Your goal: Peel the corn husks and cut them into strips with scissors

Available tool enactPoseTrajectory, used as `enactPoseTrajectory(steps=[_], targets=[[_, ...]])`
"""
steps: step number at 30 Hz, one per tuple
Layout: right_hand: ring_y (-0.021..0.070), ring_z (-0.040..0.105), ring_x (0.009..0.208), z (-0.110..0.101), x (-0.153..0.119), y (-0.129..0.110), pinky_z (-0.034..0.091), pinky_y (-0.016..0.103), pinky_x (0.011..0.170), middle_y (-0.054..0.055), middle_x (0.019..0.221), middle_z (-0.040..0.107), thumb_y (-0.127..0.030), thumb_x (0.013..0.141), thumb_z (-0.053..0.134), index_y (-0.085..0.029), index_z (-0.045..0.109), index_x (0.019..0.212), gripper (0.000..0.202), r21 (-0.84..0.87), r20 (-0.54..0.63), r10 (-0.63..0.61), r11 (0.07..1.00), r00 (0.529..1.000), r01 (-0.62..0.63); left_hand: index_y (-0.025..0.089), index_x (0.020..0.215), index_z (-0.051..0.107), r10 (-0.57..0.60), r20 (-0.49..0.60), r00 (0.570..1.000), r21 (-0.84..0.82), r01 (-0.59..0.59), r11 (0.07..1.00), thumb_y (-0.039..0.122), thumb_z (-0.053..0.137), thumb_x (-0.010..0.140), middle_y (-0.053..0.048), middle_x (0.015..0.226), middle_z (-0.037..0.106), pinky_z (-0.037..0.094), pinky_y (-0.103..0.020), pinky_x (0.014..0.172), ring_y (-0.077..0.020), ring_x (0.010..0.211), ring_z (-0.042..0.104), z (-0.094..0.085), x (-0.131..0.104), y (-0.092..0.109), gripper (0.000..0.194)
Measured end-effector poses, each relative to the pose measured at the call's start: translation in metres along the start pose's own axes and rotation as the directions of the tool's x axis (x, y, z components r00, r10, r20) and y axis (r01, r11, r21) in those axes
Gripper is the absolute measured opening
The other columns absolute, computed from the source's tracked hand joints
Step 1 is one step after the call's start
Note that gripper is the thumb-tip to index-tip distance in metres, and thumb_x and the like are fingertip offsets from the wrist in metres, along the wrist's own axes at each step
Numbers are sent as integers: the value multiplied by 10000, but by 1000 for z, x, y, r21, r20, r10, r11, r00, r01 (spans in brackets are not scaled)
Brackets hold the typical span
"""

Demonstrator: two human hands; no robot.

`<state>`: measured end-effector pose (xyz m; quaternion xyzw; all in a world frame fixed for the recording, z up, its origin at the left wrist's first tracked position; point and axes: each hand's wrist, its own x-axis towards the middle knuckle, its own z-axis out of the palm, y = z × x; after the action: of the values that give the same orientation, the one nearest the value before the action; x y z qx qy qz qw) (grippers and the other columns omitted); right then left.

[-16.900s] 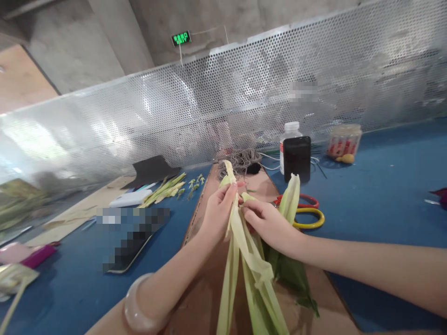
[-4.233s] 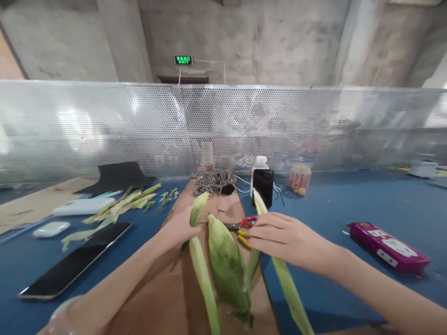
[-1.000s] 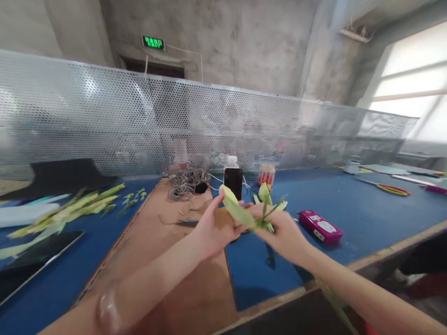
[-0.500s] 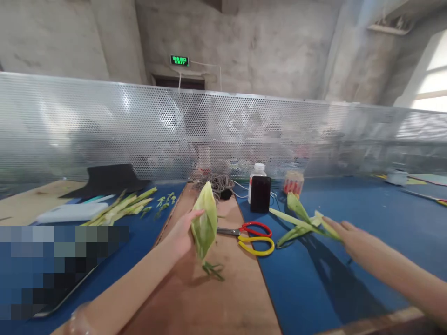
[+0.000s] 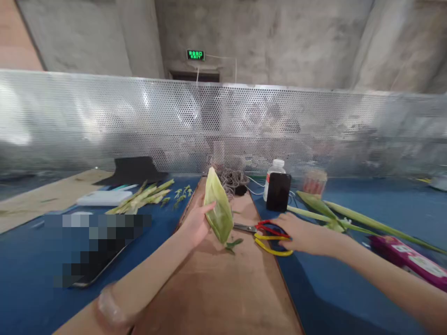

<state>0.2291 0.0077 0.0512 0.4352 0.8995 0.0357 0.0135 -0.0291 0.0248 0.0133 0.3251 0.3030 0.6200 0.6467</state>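
Observation:
A pale green, pointed leafy piece that looks like corn husk [image 5: 219,209] stands upright in my left hand [image 5: 199,222], the thumb pressed across its front. Just right of it, red-and-yellow-handled scissors [image 5: 249,228] lie over the board's edge, blades toward the husk. My right hand [image 5: 296,232] is at the scissors' handles, its fingers curled over the red loop; some fingertips are hidden. A small green scrap [image 5: 234,244] lies by the husk's lower end. Behind my right hand lie more long green leaves [image 5: 319,204].
A wooden board [image 5: 216,293] runs down the middle of the blue table. Beyond it are tangled grey cord [image 5: 232,179], a black phone-like slab [image 5: 278,192], a white bottle [image 5: 278,165] and a clear tub [image 5: 314,182]. A purple packet [image 5: 410,260] lies right, cut stalks [image 5: 145,197] left.
My right hand has let go of the green leaves on the right and moved left onto the scissors' handles. My left hand still holds the husk. The view has turned slightly right-to-left.

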Motion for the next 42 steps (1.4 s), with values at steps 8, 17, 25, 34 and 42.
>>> enactPoseTrajectory(steps=[8, 17, 25, 34, 42], targets=[[174, 584, 748, 9, 28, 10, 457, 264, 669, 70, 872, 603, -161, 740, 464, -156, 582, 921, 216, 79, -80, -53, 995, 995, 59, 204, 1135, 482, 0, -7, 1000, -92, 0, 996, 36, 477, 727, -82, 920, 657, 486, -400, 770, -223, 794, 638, 0, 4, 4, 442], [302, 336, 1226, 39, 28, 51, 171, 508, 1028, 213, 1319, 364, -322, 825, 425, -105, 534, 931, 265, -365, -470, -158, 930, 869, -28, 107, 889, 579, -115, -142, 983, -108, 100, 989, 95, 513, 719, -71, 695, 663, 495, -321, 657, -186, 612, 624, 2, 7, 2, 183], [290, 345, 1223, 43, 29, 50, 209, 492, 1020, 220, 1330, 347, -300, 820, 444, -116, 540, 891, 219, -374, -509, -174, 927, 843, -34, 125, 833, 601, -202, -145, 969, -116, 186, 976, 135, 518, 719, -52, 610, 648, 473, -281, 560, -164, 524, 598, 2, 6, -2, 142], [315, 415, 1156, 47, 18, 31, 230, 505, 1003, 181, 1153, 502, -376, 844, 392, -127, 552, 902, 301, -316, -448, -109, 948, 887, -43, 99, 768, 606, -250, -160, 955, -80, 240, 967, 141, 510, 729, -64, 590, 654, 469, -302, 561, -179, 511, 602, 10, 0, -2, 111], [346, 373, 1170, 49, 16, 35, 222, 510, 994, 162, 1059, 512, -416, 847, 365, -121, 540, 913, 349, -294, -447, -63, 953, 892, -80, 100, 818, 590, -260, -167, 951, -23, 260, 965, 150, 511, 731, -56, 582, 639, 458, -300, 553, -176, 505, 591, 10, -2, -6, 127]])
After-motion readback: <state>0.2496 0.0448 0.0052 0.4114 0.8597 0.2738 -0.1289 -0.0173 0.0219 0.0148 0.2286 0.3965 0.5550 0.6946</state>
